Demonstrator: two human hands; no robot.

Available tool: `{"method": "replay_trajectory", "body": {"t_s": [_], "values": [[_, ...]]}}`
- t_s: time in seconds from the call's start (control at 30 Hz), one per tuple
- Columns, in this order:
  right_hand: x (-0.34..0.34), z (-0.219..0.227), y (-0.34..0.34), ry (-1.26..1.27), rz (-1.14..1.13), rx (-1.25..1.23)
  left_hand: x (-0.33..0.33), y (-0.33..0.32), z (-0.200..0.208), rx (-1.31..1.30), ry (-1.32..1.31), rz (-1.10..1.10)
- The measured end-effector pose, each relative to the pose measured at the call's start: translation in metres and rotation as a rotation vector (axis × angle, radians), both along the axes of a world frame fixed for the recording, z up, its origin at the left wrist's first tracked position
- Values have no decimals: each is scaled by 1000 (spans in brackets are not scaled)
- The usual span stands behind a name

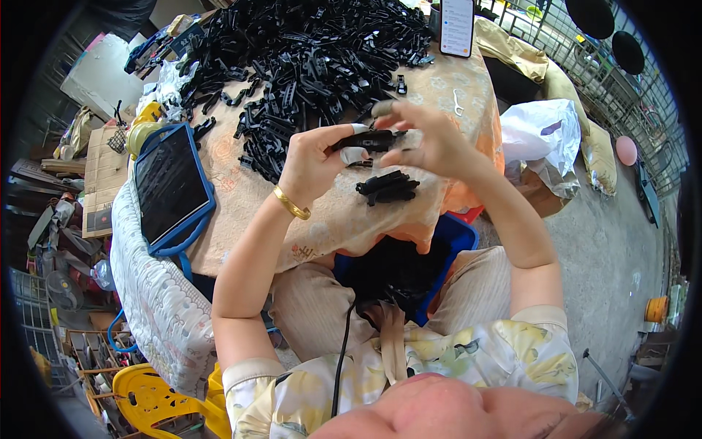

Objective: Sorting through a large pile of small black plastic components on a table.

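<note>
In the head view, the left hand point(306, 164) is at the centre of the frame, its fingers, with white wraps at the tips, pinching a dark plastic piece point(373, 140) at its left end, above the desk point(322, 233) with its patterned peach cloth. The right hand point(436, 144), just right of centre, has its thumb and fingers spread in a curve around the piece's other end; whether they touch it, I cannot tell. Below both hands lies a small bundle of similar pieces point(387, 187). A large black heap point(314, 55) fills the upper middle, with a phone point(456, 28) upright at upper right and a blue-framed tablet point(173, 188) at left. A blue bin point(465, 235) sits at lower centre, between the person's knees.
</note>
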State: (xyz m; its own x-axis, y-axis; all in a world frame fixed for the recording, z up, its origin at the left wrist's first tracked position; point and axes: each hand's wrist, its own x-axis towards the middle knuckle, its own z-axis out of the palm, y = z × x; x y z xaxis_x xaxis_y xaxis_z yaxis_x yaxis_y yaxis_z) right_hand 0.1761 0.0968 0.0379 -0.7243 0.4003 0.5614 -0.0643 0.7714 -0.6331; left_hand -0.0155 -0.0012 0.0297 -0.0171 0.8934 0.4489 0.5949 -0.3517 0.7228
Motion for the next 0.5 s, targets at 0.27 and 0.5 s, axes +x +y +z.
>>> {"method": "replay_trajectory", "body": {"t_s": [0.27, 0.5], "values": [[3, -35, 28, -285, -275, 406, 1, -1, -2, -161, 304, -340], [-16, -29, 23, -137, -132, -211, -11, 4, -1, -271, -92, 75]]}}
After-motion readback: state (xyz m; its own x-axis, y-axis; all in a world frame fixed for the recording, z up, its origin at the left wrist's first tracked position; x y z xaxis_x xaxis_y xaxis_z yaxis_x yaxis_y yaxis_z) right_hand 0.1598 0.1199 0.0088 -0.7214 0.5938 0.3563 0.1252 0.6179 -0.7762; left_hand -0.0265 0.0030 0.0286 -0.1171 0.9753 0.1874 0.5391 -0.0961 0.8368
